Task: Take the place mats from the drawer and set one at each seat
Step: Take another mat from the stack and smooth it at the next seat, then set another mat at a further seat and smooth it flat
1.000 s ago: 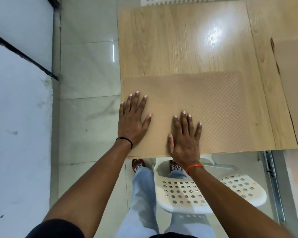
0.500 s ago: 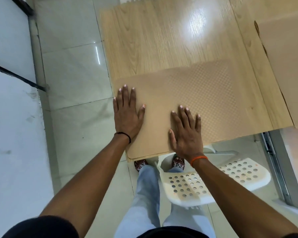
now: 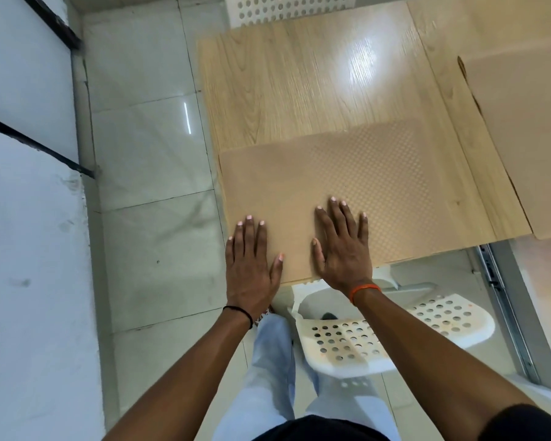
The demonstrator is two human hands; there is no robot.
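Observation:
A tan place mat [image 3: 372,173] with a woven diamond texture lies flat on the near left corner of the light wooden table [image 3: 299,84]. My left hand [image 3: 250,268] rests palm down, fingers spread, over the mat's near left corner and the table's edge. My right hand [image 3: 344,243] lies flat on the mat near its front edge, fingers apart. Neither hand holds anything. A second tan mat [image 3: 522,135] lies on the table at the right and runs out of view.
A white perforated chair [image 3: 395,329] stands under the table's near edge in front of my legs. Another perforated white chair [image 3: 287,9] shows at the far side. Glossy tiled floor [image 3: 147,154] and a white wall [image 3: 23,249] lie to the left. A metal rail [image 3: 506,313] runs at the right.
Both hands have slid back toward the near edge of the mat; the left hand now overhangs the table's corner. The mat itself stays in place.

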